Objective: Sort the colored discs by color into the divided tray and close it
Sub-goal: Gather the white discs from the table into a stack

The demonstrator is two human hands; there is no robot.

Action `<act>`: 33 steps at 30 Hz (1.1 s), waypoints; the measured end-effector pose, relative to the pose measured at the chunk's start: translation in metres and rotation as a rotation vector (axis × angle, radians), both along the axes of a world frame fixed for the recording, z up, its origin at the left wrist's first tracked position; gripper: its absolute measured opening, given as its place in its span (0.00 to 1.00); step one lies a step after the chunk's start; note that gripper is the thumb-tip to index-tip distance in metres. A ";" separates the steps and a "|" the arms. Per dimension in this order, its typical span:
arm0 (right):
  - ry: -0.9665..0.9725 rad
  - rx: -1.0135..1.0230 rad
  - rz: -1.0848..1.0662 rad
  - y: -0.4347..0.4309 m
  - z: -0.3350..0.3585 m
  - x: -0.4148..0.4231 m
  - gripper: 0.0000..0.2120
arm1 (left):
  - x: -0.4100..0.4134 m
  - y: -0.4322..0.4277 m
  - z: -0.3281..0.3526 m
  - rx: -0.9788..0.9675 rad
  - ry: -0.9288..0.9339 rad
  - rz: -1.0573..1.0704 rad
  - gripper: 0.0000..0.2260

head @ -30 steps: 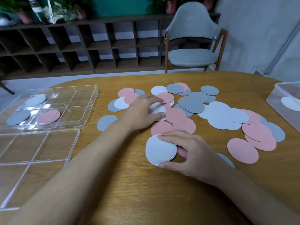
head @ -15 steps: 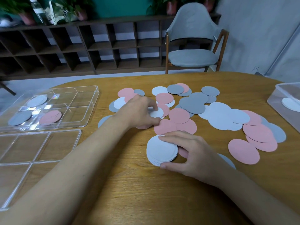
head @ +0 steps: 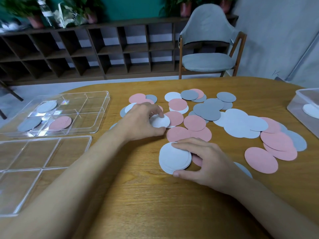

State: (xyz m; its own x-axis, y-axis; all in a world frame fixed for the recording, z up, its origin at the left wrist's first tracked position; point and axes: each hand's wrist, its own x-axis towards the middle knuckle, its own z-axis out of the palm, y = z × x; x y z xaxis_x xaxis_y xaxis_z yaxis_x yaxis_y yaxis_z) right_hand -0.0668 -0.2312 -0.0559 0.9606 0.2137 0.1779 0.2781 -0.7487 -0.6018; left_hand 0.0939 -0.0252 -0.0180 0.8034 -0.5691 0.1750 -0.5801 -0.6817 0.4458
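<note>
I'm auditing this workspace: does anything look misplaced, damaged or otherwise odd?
Nothing looks damaged. One white disc lies in a separate clear container at the table's right edge, far from the divided tray; that looks misplaced.

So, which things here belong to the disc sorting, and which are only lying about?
Job: divided tray; clear lid beside it; white stack in right hand; white disc pinched by left hand; loose discs on table.
Lying about: chair; shelf; potted plants; clear box at right.
</note>
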 end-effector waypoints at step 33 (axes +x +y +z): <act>-0.049 0.066 -0.003 -0.003 -0.003 0.000 0.34 | 0.013 -0.023 -0.012 0.056 -0.058 0.010 0.21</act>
State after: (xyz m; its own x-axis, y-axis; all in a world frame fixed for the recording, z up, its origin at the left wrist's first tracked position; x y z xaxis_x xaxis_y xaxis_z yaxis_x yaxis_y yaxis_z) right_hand -0.0667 -0.2342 -0.0591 0.9510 0.1968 0.2384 0.3060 -0.7085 -0.6359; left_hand 0.1071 -0.0479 -0.0304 0.7983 -0.5717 0.1895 -0.5971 -0.7103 0.3728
